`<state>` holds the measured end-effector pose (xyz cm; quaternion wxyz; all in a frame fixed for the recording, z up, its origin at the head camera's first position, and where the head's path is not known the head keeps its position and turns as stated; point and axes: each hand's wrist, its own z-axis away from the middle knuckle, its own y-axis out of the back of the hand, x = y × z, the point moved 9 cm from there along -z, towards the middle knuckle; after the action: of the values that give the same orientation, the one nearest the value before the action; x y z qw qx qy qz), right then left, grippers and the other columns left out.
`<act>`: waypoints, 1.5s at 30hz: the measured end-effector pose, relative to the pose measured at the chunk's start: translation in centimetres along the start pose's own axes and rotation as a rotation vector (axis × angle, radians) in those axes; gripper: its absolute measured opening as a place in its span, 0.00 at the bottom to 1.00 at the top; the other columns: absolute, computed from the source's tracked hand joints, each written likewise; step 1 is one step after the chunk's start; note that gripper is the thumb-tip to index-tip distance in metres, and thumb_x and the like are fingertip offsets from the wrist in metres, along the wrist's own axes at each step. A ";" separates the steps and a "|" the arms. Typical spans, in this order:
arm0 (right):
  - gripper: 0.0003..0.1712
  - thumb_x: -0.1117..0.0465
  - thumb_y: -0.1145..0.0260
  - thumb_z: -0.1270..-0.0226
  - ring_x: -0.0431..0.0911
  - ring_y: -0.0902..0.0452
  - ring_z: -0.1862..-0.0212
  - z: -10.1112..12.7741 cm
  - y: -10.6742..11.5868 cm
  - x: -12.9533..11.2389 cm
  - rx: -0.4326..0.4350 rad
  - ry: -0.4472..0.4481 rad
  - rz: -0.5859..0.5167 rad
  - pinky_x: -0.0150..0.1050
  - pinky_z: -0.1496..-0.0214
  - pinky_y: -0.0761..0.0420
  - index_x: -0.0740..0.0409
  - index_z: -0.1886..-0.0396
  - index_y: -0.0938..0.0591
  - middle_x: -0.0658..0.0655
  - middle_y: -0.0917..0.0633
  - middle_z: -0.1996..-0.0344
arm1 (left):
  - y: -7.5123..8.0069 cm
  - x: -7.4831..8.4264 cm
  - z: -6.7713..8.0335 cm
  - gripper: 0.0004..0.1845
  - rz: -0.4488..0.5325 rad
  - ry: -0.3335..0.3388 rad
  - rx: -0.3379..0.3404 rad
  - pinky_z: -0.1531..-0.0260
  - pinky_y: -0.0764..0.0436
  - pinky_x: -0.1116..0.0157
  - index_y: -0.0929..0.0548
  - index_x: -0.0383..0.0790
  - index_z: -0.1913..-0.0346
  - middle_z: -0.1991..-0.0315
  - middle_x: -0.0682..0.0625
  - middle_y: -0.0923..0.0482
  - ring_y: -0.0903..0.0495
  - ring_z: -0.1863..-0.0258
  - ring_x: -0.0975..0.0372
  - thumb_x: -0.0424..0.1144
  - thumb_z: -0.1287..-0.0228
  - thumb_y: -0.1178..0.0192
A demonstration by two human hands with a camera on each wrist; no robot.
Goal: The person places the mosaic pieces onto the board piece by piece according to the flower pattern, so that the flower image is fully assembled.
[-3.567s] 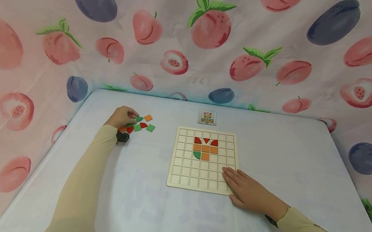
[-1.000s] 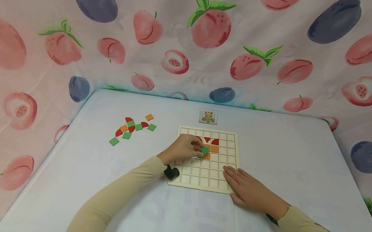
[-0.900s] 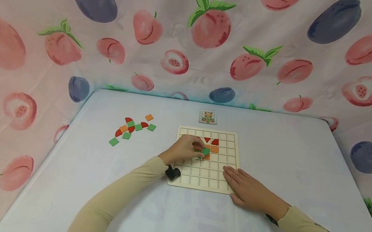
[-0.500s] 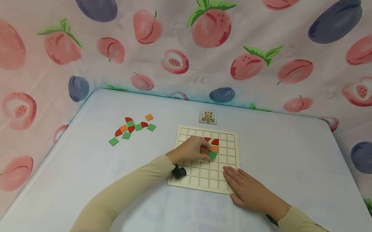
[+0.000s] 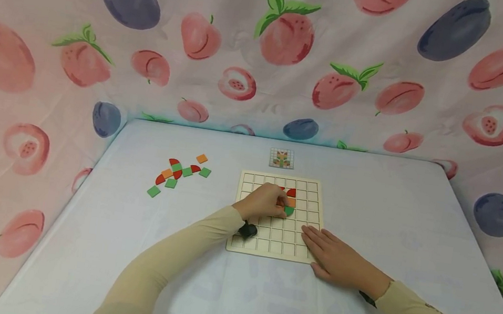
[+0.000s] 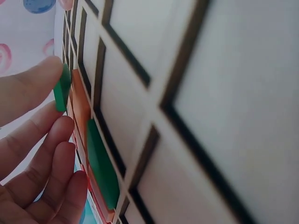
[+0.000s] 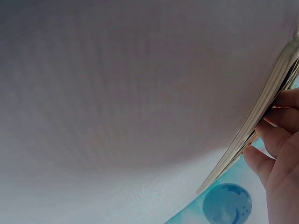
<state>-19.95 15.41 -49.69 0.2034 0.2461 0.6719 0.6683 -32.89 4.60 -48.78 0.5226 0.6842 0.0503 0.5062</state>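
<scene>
My left hand (image 5: pixel 264 201) is over the gridded wooden board (image 5: pixel 249 244), pinching a green quarter-circle tile (image 5: pixel 289 211) between thumb and finger. In the left wrist view that green tile (image 6: pixel 62 88) stands tilted at the board's surface, while a second green tile (image 6: pixel 100 163) lies flat in a cell. Just beyond the fingers, a red quarter-circle tile (image 5: pixel 292 192) and an orange square tile (image 5: pixel 291 202) sit in cells. The hand covers most of the other placed tiles. My right hand (image 5: pixel 335 258) rests with straight fingers on the board's right edge.
Loose green, red and orange tiles (image 5: pixel 171 183) lie scattered on the white table (image 5: pixel 186 286) to the left. Behind the board is a small pattern card (image 5: pixel 282 158). A fruit-print cloth (image 5: pixel 270 85) hangs along the back and sides.
My left hand has come from the loose tiles to the board with the green tile. Over the last second it shifted slightly right, below the orange square. My right hand stayed put.
</scene>
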 end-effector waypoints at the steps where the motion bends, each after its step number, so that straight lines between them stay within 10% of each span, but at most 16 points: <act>1: 0.36 0.53 0.41 0.36 0.56 0.38 0.31 0.0 0.0 0.0 -0.001 0.000 -0.001 0.50 0.34 0.35 0.68 0.33 0.35 0.64 0.35 0.32 | 0.0 0.0 0.0 0.11 -0.007 0.001 -0.003 0.64 0.23 0.75 0.14 0.40 0.61 0.65 0.53 0.15 0.21 0.66 0.68 0.40 0.47 0.30; 45: 0.36 0.52 0.43 0.34 0.56 0.40 0.30 -0.1 -0.3 0.1 -0.034 -0.011 -0.003 0.50 0.33 0.34 0.67 0.32 0.36 0.64 0.37 0.31 | -0.4 0.2 -0.3 0.12 -0.111 0.006 -0.011 0.66 0.27 0.75 0.15 0.43 0.62 0.67 0.55 0.18 0.26 0.68 0.67 0.42 0.49 0.29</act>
<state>-20.10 15.42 -50.03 0.2122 0.2452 0.6598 0.6778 -32.77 5.11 -48.99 0.5536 0.6758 0.0871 0.4788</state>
